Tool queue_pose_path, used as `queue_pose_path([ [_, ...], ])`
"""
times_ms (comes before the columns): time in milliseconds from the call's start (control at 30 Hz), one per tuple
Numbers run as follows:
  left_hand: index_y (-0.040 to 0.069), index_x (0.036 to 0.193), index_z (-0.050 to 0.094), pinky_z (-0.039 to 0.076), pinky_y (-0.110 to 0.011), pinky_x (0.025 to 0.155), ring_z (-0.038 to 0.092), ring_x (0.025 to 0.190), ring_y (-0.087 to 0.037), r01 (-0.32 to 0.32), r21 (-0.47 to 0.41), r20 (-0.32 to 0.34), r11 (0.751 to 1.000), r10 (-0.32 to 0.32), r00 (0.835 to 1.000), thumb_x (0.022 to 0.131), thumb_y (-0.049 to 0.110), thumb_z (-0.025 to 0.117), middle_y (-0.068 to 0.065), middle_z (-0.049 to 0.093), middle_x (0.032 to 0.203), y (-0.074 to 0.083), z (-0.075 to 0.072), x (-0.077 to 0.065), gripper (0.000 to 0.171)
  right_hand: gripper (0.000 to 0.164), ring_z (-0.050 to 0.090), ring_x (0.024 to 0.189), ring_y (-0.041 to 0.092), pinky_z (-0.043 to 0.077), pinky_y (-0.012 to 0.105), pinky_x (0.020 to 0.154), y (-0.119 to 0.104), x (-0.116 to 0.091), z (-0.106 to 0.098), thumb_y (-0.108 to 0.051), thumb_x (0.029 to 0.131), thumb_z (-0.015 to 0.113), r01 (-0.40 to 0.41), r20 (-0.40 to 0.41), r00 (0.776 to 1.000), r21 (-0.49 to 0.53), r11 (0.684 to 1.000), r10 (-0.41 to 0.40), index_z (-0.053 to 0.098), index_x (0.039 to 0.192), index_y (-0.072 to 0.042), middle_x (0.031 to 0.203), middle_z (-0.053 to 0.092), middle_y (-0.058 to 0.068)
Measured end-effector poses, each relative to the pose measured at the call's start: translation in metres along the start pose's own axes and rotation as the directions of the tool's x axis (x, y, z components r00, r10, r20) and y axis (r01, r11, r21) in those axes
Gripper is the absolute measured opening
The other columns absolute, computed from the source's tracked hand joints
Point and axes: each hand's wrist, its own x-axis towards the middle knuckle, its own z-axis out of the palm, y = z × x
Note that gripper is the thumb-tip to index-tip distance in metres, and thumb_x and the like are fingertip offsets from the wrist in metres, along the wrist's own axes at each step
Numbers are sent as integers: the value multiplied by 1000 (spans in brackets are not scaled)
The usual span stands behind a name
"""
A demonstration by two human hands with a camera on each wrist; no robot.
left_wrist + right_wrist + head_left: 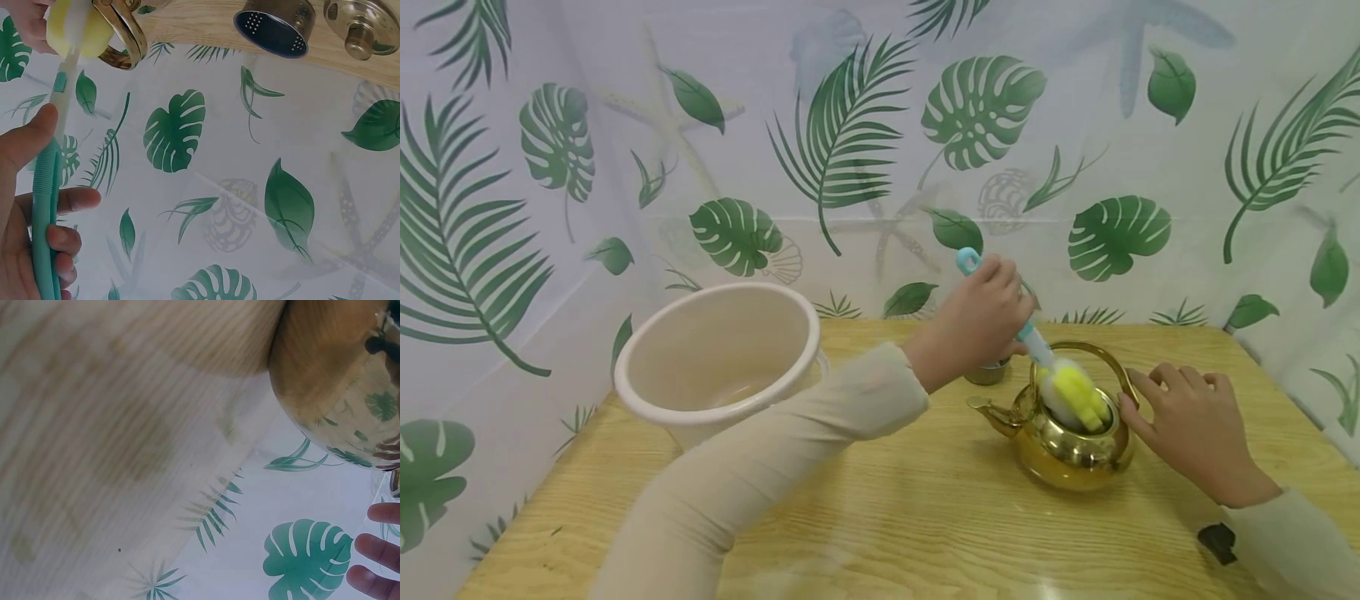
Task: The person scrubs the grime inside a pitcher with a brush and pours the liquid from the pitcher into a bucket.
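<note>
Gold kettle: upright on wooden table, mouth uncovered, spout toward the bucket side.
Table edges: back edge a short way behind kettle, right edge past the right hand, left edge slanting off beyond the bucket.
Room: widest stretch of visible wood is in front of kettle; another strip shows between kettle and bucket, partly under the left sleeve.
Left hand: above and left of kettle, fingers wrapped round the grip of the sponge brush.
Brush head: yellow and white, tilted down into kettle mouth, a bit blurred.
Right hand: right of kettle, thumb and index pinching the handle near its right foot, other fingers off it.
Bucket: white, well left of kettle, opening up.
Strainer basket: perforated, behind-left of kettle, mostly hidden by left hand in head view.
Knobbed lid: past strainer basket from kettle, seen in left wrist view.
Obstructions: kettle handle arches over the mouth, close to brush shaft; leaf-print curtain rises behind kettle.
</note>
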Motion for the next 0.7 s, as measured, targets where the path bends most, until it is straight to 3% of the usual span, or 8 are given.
queue_pose_path([
  [233,22,89,58,31,-30,88,47,90,-15,38,26,-20,999,-37,999,86,66,45,6,60,91,3,-6,-6,46,67,57,61,35,42,51,57,1,-1,1,-50,96,23,0,10,1000,4,1000,0,69,91,-1,73,61,17],
  [500,22,90,60,33,-31,92,48,93,-15,73,-42,-6,996,-73,997,84,66,49,7,60,91,-1,-11,-12,45,70,57,62,36,42,52,58,0,-1,1,-52,96,21,-6,9,1000,12,1000,6,70,91,-2,73,61,17],
  [700,22,88,59,32,-32,91,48,91,-15,123,-44,-24,991,-125,992,83,68,49,6,59,89,-4,-9,-18,47,69,57,61,35,42,53,57,0,-1,0,-51,96,22,0,3,1000,8,1000,0,70,90,-2,72,61,17],
])
